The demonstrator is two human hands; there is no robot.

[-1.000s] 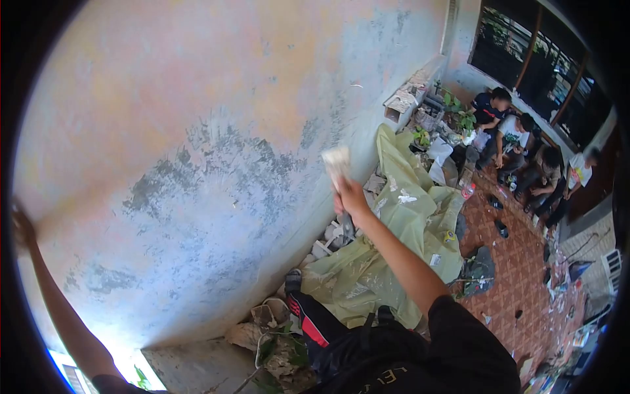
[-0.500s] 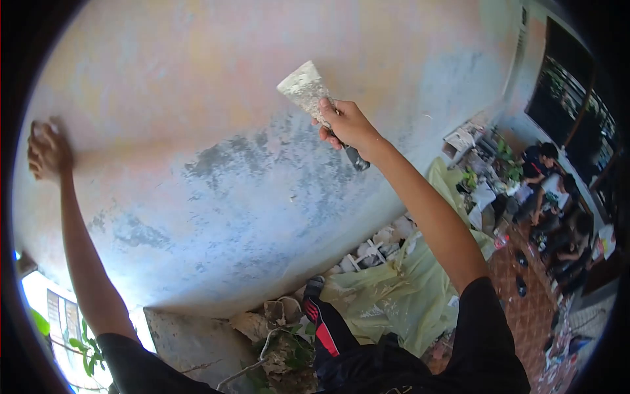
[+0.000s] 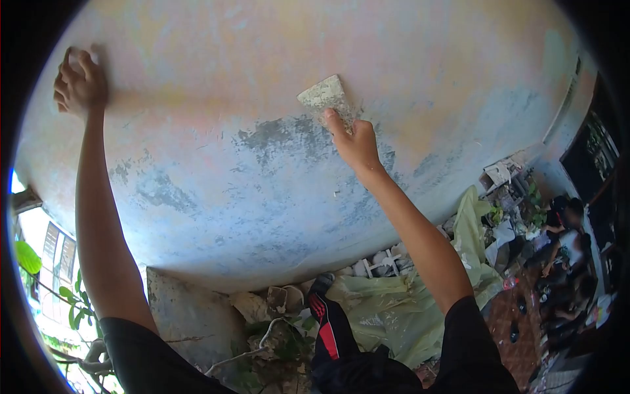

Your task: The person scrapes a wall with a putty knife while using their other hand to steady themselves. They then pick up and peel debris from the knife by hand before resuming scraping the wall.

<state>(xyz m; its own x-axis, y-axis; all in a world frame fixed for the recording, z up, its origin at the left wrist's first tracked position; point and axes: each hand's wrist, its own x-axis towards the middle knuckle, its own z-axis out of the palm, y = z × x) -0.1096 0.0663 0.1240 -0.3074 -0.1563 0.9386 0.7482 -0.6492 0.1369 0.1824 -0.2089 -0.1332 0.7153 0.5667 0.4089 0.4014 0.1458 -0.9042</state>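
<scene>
A wide putty knife, its blade caked with pale residue, is gripped in my right hand. The thumb lies along the tool, and my hand hides its handle. The blade points up and left against the painted wall, just above a grey patch where paint has come away. At the upper left, my left hand rests on the wall with its fingers bent and apart, holding nothing.
Below the wall lies a yellowish-green sheet beside white rubble. A concrete block and a thin branch are low in front of me. Several people sit at the right. Leafy twigs stand at lower left.
The view has shifted, with the wall patches now farther right. The putty knife has turned more upright and sits closer to the grey patch's upper edge. My left hand appears higher.
</scene>
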